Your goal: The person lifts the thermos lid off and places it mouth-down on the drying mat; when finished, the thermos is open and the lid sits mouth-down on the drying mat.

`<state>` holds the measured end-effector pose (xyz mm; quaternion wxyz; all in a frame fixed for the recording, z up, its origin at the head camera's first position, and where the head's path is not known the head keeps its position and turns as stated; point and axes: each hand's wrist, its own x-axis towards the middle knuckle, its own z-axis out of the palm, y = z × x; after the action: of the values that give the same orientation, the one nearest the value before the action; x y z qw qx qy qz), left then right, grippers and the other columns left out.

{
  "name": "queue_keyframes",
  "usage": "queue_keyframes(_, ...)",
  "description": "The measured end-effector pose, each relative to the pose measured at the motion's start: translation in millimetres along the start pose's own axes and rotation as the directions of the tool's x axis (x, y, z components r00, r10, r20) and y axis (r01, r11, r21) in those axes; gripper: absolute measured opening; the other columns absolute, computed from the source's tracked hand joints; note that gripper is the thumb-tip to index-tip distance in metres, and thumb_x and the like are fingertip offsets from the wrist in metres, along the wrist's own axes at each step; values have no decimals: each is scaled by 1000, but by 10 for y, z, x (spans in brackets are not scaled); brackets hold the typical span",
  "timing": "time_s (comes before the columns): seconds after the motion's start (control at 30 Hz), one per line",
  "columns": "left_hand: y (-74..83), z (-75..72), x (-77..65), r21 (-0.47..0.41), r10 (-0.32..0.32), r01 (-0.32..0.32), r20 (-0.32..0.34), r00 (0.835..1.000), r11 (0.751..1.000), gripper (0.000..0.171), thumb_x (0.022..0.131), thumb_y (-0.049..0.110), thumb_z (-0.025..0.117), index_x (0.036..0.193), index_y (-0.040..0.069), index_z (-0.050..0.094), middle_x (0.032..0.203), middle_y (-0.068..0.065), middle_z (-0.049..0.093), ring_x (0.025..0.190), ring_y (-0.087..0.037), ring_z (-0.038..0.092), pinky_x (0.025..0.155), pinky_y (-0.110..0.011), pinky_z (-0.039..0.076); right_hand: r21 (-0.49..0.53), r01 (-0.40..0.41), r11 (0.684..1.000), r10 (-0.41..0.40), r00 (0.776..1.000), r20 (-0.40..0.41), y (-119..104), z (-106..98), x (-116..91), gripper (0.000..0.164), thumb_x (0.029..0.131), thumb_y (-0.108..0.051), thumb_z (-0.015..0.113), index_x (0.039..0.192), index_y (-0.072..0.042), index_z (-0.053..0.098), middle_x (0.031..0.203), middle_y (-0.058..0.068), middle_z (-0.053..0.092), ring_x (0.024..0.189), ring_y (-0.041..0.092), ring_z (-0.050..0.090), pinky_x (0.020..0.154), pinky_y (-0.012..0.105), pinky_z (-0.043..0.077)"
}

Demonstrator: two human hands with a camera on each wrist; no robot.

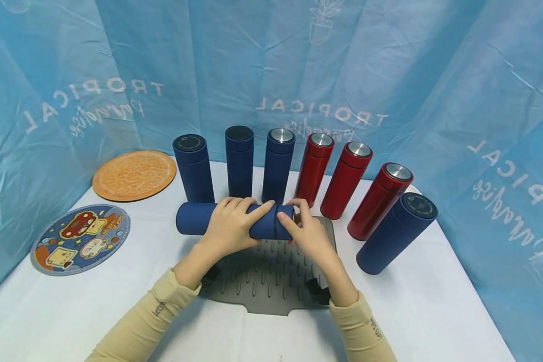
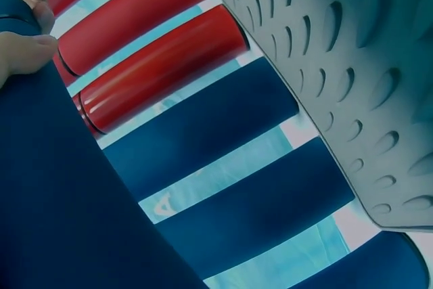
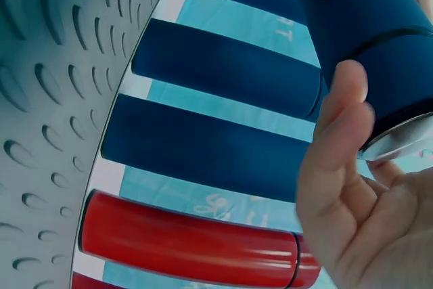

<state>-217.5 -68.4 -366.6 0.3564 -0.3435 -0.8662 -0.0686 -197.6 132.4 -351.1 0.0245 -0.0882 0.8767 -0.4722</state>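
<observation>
A blue thermos flask point(image 1: 192, 219) lies sideways in the air over a dark grey ridged mat point(image 1: 271, 289). My left hand point(image 1: 231, 225) grips it round the body. At the flask's right end, my right hand point(image 1: 311, 236) holds the cap between thumb and curled fingers. The right wrist view shows the cap's silver top point(image 3: 402, 133) beside the right hand point(image 3: 358, 201), and the dark seam between cap and body. In the left wrist view the flask body point(image 2: 67, 174) fills the lower left, and only parts of fingers show at the upper left.
Behind the hands stand several upright flasks, blue ones point(image 1: 196, 173) to the left and red ones point(image 1: 314, 168) to the right. Another blue flask point(image 1: 393, 236) stands at the right. A round orange mat point(image 1: 134, 175) and a round cartoon mat point(image 1: 81, 240) lie at left.
</observation>
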Motion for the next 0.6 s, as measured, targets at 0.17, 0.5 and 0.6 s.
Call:
queue_keyframes(0.17,1,-15,7,-2,-7,7,8,1000,1000,81,52,43,84,125,23,56,98,-10,65,84,-30,63,72,-43,50,138,21,990,-26,999,31,19,-12,9,47,89,-44,53,128,-22,38,101,17,59,79,27,60,64,34,53)
queue_keyframes(0.5,8,-29,17,24,-20,19,23,1000,1000,81,50,46,85,123,24,57,97,-9,66,84,-28,63,72,-42,50,322,80,943,-123,986,113,136,-21,94,44,89,-32,53,126,-16,36,115,21,47,98,34,51,71,42,51)
queue_keyframes(0.6,4,-24,10,30,-23,22,35,999,999,80,51,46,84,123,25,57,98,-9,67,85,-29,64,73,-43,50,329,85,940,-131,984,119,165,-9,110,44,90,-31,54,126,-15,36,116,21,46,97,34,52,70,39,51)
